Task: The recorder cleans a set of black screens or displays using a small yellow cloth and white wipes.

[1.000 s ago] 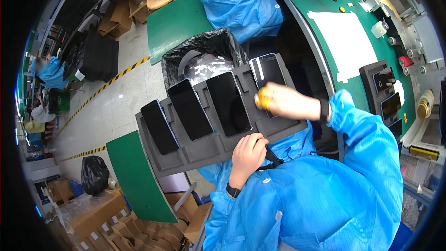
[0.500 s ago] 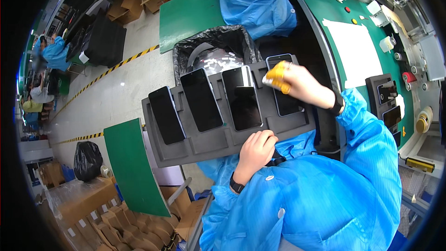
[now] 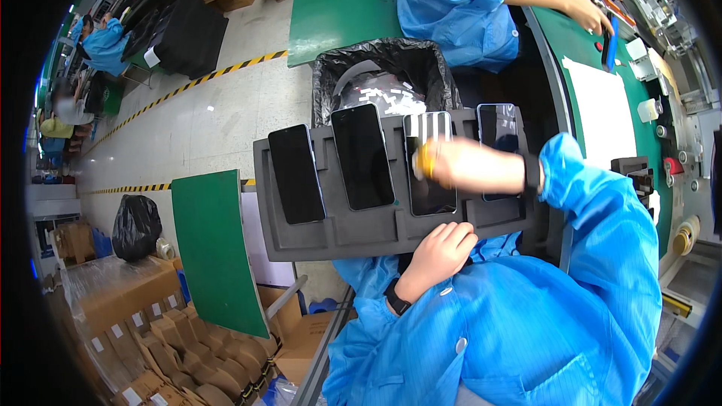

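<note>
A dark grey foam tray [image 3: 365, 239] lies across in front of me, with black-screened phones set in its slots: one at the left [image 3: 295, 173], another beside it [image 3: 362, 156], a third [image 3: 432, 200] and one at the right [image 3: 498, 125]. My left hand [image 3: 438, 257] has its fingers curled over the tray's near edge. Blurred by motion, my right hand [image 3: 474, 166] is over the third phone. Yellow covers show on its fingertips, which pinch a small white wad [image 3: 418, 164]. The hand and wrist hide parts of the two right phones.
Beyond the tray stands a bin with a black bag [image 3: 331, 79], holding white scraps. A co-worker in blue [image 3: 459, 22] reaches over the green bench [image 3: 556, 30] on the right. A green board [image 3: 209, 248] and cartons [image 3: 218, 353] are at the lower left.
My right hand has moved left, from the rightmost phone to the third one. The left hand stays on the tray edge. A co-worker's hands now show over the bench.
</note>
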A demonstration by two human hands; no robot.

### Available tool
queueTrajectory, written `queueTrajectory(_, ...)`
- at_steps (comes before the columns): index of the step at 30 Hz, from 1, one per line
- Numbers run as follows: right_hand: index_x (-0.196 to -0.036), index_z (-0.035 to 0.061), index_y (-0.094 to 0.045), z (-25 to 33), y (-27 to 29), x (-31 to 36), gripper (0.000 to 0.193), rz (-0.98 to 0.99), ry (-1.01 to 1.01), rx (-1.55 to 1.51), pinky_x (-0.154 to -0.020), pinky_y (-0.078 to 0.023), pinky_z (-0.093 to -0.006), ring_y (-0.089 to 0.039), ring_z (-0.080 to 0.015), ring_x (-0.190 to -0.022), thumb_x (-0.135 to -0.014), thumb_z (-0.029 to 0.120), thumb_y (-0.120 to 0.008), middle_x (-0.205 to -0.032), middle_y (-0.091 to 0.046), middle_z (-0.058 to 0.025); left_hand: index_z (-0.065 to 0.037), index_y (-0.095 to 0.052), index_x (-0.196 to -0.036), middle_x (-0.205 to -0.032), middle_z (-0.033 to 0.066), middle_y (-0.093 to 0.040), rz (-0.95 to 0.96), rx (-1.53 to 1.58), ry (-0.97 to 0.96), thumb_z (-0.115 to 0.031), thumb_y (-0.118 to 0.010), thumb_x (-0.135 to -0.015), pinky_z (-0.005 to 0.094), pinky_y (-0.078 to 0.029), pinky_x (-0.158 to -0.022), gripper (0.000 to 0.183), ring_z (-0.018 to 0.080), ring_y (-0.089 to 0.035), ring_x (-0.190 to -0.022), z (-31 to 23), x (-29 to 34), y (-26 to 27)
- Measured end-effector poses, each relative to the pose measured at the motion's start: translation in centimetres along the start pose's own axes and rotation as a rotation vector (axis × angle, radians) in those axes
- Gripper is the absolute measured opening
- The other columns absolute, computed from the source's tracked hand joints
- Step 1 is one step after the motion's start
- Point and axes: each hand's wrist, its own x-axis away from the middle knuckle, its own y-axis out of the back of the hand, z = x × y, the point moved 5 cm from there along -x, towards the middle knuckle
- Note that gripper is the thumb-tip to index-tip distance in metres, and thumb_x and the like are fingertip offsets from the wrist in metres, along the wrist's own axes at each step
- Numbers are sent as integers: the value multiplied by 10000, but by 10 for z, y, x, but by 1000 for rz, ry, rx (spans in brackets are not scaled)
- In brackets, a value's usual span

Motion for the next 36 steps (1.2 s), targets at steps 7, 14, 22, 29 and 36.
queueTrajectory(7, -933, -6, -586, -35, 10, -20, 145, -9, -320, -278, -678, -505, -385, -572, -312, -771, -833, 93, -548, -894, -560, -162, -51, -597, -885, -934, 56, -569, -1, 18, 10, -49, -654, -724, 331, -484, -735, 170, 227, -581, -797, 1, 5, 0)
queueTrajectory(14, -895, -12, -589, 9, -8, -17, 166, 8, -47, -298, -734, -519, -377, -578, -313, -813, -760, 83, -592, -900, -563, -160, -50, -596, -888, -938, 58, -566, -17, 13, -6, -45, -648, -728, 329, -481, -742, 168, 226, -578, -800, 2, 2, -1)
queueTrajectory(22, -982, 10, -640, -49, 45, -22, 234, -220, -141, 62, -755, -516, -394, -609, -346, -842, -751, 54, -646, -906, -611, -151, -49, -594, -876, -939, 62, -571, -39, 37, 11, -48, -649, -731, 338, -477, -726, 155, 231, -577, -796, 2, 6, -2)
queueTrajectory(29, -961, -11, -625, 51, 6, -23, 226, 70, 168, -32, -746, -505, -308, -563, -229, -851, -792, 131, -572, -919, -561, -95, -50, -584, -874, -952, 74, -576, -13, 75, 37, -52, -633, -735, 355, -498, -760, 147, 262, -592, -838, 3, 6, -4)
queueTrajectory(36, -869, 21, -592, 31, -19, -65, 140, 79, 334, 40, -735, -497, -283, -541, -199, -818, -784, 129, -563, -875, -537, -80, -37, -589, -872, -955, 84, -577, 12, 119, 28, -45, -623, -741, 358, -494, -770, 136, 260, -589, -854, 8, 7, -5)
